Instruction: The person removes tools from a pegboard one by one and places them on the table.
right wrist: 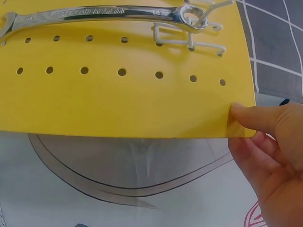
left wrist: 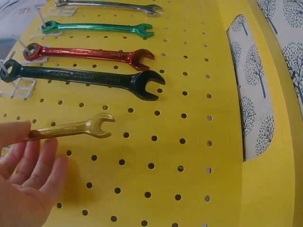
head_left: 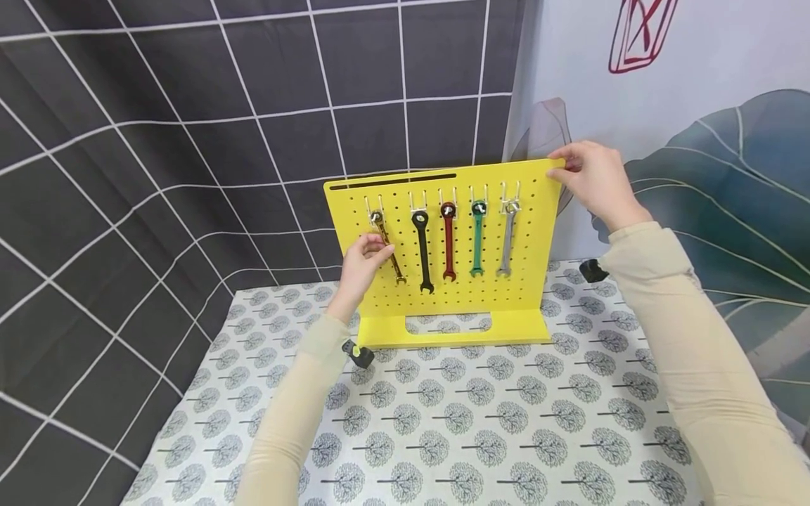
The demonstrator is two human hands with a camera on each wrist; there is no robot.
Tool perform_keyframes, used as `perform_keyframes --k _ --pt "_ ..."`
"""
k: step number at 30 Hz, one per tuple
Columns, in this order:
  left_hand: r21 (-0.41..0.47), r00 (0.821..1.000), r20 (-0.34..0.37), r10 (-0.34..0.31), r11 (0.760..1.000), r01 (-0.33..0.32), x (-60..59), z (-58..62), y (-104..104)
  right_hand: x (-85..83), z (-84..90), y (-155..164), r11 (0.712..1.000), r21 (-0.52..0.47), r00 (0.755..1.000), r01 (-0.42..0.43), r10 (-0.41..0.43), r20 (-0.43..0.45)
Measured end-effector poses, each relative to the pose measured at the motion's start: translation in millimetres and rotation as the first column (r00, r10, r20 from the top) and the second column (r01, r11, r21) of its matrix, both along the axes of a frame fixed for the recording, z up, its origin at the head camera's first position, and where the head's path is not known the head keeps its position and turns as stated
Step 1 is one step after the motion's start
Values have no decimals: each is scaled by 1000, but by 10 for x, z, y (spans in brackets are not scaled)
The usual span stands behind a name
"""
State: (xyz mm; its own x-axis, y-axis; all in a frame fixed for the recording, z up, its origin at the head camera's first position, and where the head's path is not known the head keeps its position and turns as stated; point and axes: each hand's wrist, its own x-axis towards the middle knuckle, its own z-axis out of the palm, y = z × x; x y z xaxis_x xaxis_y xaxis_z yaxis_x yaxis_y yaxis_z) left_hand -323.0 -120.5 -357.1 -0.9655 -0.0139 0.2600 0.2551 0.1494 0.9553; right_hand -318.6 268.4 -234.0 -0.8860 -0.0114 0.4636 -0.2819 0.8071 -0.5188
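Note:
A yellow pegboard (head_left: 525, 281) stands upright on the table, with several combination wrenches hanging in a row from white hooks. Leftmost hangs a gold wrench (left wrist: 97, 126), tilted, its ring end at the hook; my left hand (head_left: 363, 270) pinches its shaft between thumb and fingers. To its right are a black wrench (head_left: 423, 253), a red wrench (head_left: 449, 242), a green wrench (head_left: 477, 242) and a silver wrench (head_left: 508, 242). My right hand (head_left: 598, 181) grips the board's upper right corner, thumb on the front face and fingers behind, as the right wrist view shows.
Beneath the board lies a white tablecloth (head_left: 430, 414) printed with grey trees. A dark curtain (head_left: 278, 77) with white grid lines hangs behind and to the left. At the right is a pale backdrop (head_left: 569, 42) with blue leaf shapes. The board's base has a cut-out slot.

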Motion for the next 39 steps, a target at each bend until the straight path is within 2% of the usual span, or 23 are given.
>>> perform_keyframes --k 5,12,29,39 --pt "41 1000 11 -1 999 1 -9 -9 -11 -27 26 44 1000 -17 1000 3 -3 27" --pt "30 1000 29 0 1000 -1 -5 -19 -18 -55 42 139 999 -54 995 -1 7 101" --pt "62 999 22 -23 998 22 6 -59 -22 -99 5 189 995 -98 993 -15 26 114" --pt "21 999 -27 -18 1000 19 58 21 -46 -95 38 150 997 -80 993 -5 15 119"
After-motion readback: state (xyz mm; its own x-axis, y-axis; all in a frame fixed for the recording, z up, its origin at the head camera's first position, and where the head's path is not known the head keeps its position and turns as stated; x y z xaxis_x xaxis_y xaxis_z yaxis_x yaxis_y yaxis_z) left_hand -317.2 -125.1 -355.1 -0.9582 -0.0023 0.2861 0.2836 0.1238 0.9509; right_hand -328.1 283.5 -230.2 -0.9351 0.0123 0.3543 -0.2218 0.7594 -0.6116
